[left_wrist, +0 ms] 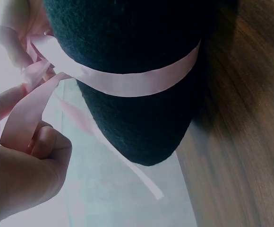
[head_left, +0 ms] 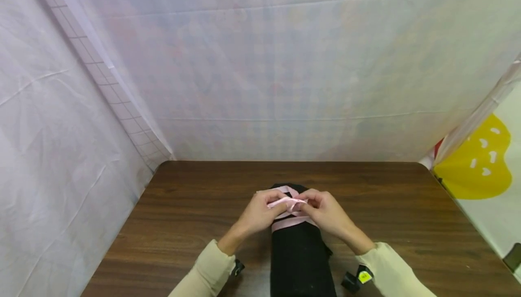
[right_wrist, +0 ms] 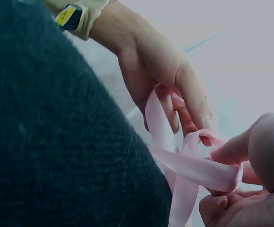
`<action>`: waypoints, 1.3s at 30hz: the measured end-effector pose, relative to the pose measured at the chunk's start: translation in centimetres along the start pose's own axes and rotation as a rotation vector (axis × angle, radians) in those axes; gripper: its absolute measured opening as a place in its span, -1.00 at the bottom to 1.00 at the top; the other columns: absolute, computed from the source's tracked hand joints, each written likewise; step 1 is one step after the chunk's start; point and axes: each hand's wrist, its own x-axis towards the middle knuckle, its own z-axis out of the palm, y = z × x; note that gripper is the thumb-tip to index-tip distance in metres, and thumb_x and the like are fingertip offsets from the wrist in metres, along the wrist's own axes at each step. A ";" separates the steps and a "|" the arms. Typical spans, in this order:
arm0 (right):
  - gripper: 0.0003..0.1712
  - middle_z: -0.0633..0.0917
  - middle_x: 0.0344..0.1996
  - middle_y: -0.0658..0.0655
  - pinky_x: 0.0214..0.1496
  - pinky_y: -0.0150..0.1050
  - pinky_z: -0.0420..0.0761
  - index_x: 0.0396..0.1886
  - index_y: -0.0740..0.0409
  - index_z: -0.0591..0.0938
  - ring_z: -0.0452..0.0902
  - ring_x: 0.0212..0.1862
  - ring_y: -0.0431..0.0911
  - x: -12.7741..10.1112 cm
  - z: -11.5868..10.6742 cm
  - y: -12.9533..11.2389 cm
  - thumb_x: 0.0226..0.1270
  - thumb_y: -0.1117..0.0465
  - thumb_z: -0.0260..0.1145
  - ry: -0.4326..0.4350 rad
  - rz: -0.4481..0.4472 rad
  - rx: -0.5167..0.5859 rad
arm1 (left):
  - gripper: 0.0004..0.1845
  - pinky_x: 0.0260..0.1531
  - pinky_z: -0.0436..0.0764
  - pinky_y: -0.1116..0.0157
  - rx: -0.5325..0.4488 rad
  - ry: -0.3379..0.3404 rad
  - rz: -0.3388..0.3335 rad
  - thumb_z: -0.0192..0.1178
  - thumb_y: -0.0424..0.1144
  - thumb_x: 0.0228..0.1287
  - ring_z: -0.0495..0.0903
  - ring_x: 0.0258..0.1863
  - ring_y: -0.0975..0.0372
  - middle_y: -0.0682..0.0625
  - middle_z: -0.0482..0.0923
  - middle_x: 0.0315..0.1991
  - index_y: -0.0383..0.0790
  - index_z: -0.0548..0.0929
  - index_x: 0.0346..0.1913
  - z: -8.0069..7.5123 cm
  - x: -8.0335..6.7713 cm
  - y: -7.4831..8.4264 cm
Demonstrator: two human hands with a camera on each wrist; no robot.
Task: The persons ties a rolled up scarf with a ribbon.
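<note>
A long dark form [head_left: 301,261] with a fuzzy, felt-like surface and a rounded end lies on the table. Pink satin ribbon [head_left: 291,223] wraps round it near its far end. My left hand [head_left: 260,210] pinches one part of the ribbon between thumb and fingers, and my right hand [head_left: 329,215] pinches another just beside it, fingertips almost meeting above the form. In the right wrist view the ribbon [right_wrist: 193,171] crosses itself in loops between both hands. The left wrist view shows a flat band of ribbon [left_wrist: 127,85] round the form and a loose tail [left_wrist: 144,182] hanging past its rounded end.
The brown wood-grain table [head_left: 195,206] spreads out on both sides of the form. Behind it hangs a pale sheet curtain [head_left: 285,84], and another white sheet [head_left: 61,175] hangs at the left. A yellow shape [head_left: 476,166] shows beyond the right edge.
</note>
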 end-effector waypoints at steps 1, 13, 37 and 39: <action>-0.89 0.72 -0.30 0.19 -0.27 -0.39 0.63 -0.21 0.34 0.72 0.66 -0.25 -0.15 0.0 0.1 0.0 0.30 0.41 0.33 0.024 -0.010 -0.042 | -0.93 -0.31 0.55 0.45 -0.001 0.000 0.006 0.28 -0.35 0.32 0.58 -0.31 0.35 -0.11 0.71 -0.23 -0.30 0.73 -0.24 0.0 0.0 0.0; -0.85 0.71 -0.17 0.15 -0.06 -0.34 0.60 -0.28 0.20 0.77 0.61 -0.07 -0.09 0.3 -0.5 0.4 0.40 0.27 0.29 -0.009 0.015 -0.018 | -0.89 -0.42 0.53 0.44 0.045 0.024 0.017 0.32 -0.15 0.32 0.55 -0.43 0.39 0.07 0.70 -0.36 -0.10 0.75 -0.28 -0.1 0.4 -0.1; -0.69 0.65 -0.42 -0.09 -0.36 -0.41 0.46 -0.04 0.52 0.52 0.47 -0.40 -0.28 0.2 -1.6 1.3 0.39 0.31 0.22 -0.209 0.175 0.383 | -0.86 -0.45 0.52 0.43 0.095 0.045 -0.026 0.31 -0.13 0.32 0.52 -0.44 0.39 0.10 0.68 -0.36 -0.11 0.75 -0.28 0.1 0.4 0.0; -0.69 0.65 -0.46 -0.11 -0.36 -0.41 0.46 -0.03 0.50 0.49 0.48 -0.41 -0.29 0.2 -1.7 1.3 0.38 0.32 0.23 -0.202 0.178 0.404 | -0.86 -0.44 0.53 0.43 0.084 0.048 -0.014 0.32 -0.13 0.32 0.54 -0.43 0.39 0.07 0.69 -0.36 -0.14 0.74 -0.28 0.2 0.4 0.0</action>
